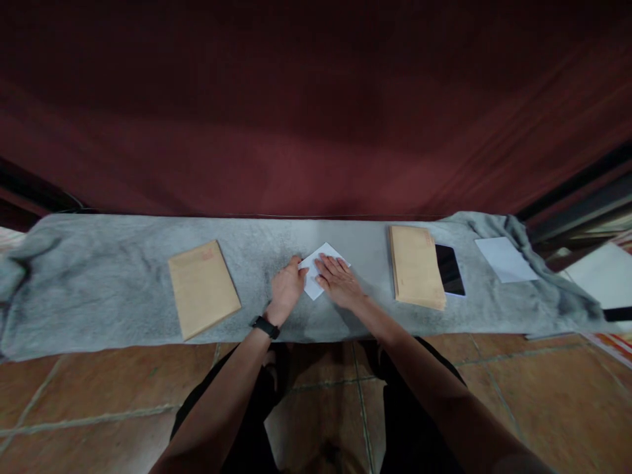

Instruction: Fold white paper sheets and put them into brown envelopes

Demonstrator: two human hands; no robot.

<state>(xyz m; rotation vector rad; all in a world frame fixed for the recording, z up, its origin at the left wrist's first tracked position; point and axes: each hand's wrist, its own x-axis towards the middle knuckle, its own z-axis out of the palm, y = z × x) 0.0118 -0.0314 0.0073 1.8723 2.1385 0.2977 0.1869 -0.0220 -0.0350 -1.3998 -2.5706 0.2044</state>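
Observation:
A small white sheet of paper [313, 287], seemingly folded, lies at an angle on the grey cloth in front of me. My left hand [288, 284], with a dark band on its wrist, pinches the paper's left edge between thumb and fingers. Flat across the paper's right part rests my right hand [340, 282], its fingers stretched out and pressing down. Both hands cover parts of the sheet, so its folds are only partly visible.
Grey cloth [123, 230] covers the long bench. At left lies a brown envelope [203, 288]; at right, a stack of brown envelopes [419, 266] partly overlaps a dark-screened phone [450, 270]. Farther right is a white sheet [505, 259]. A dark red panel [316, 158] rises behind.

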